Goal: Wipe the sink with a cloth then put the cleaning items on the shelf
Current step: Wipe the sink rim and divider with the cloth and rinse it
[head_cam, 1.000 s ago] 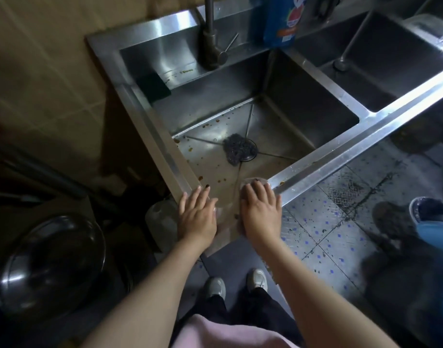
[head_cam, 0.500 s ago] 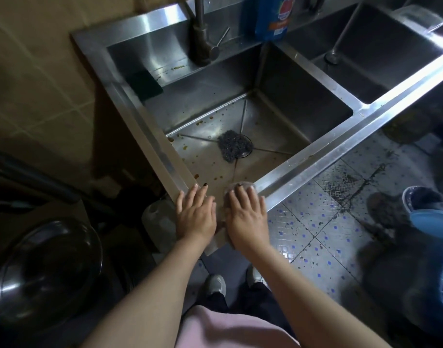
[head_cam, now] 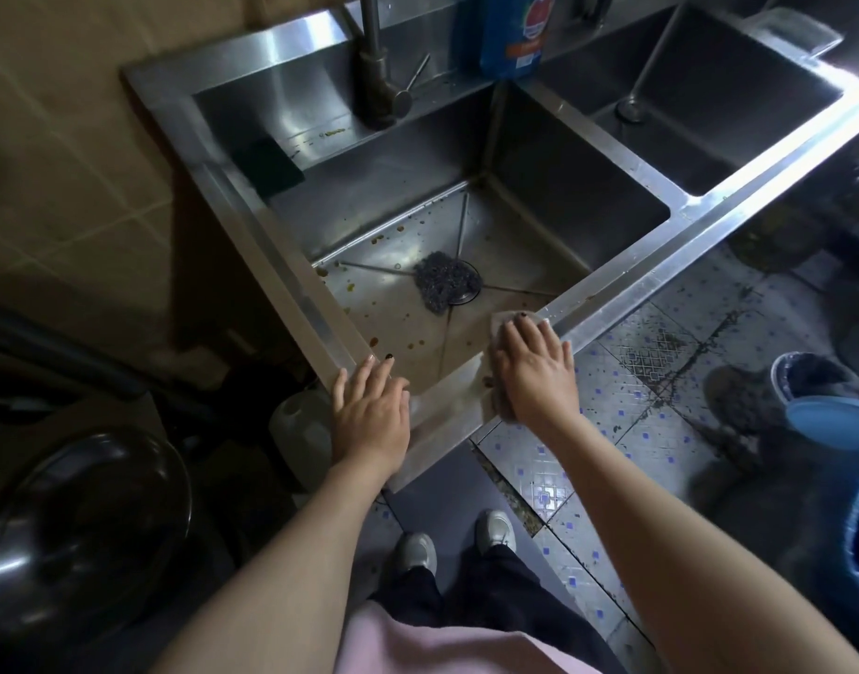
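My right hand (head_cam: 534,367) lies flat on a grey cloth (head_cam: 502,323) and presses it onto the front rim of the steel sink (head_cam: 622,289). Only the cloth's edges show around the fingers. My left hand (head_cam: 369,411) rests with straight fingers on the sink's near left corner, apart from the cloth. In the basin, a grey steel-wool scourer (head_cam: 439,284) sits on the drain, with brown specks scattered over the floor. A dark green sponge (head_cam: 267,163) lies on the back left ledge. A blue detergent bottle (head_cam: 507,31) stands behind the basin, beside the tap (head_cam: 376,75).
A second basin (head_cam: 709,99) adjoins on the right. A large metal bowl (head_cam: 77,527) sits low at the left, and a white jug (head_cam: 301,430) stands under the sink corner. A blue basin (head_cam: 831,420) and dirty patterned floor tiles lie to the right.
My right hand has slid the cloth to the right along the front rim, away from my left hand. The left hand stays on the corner.
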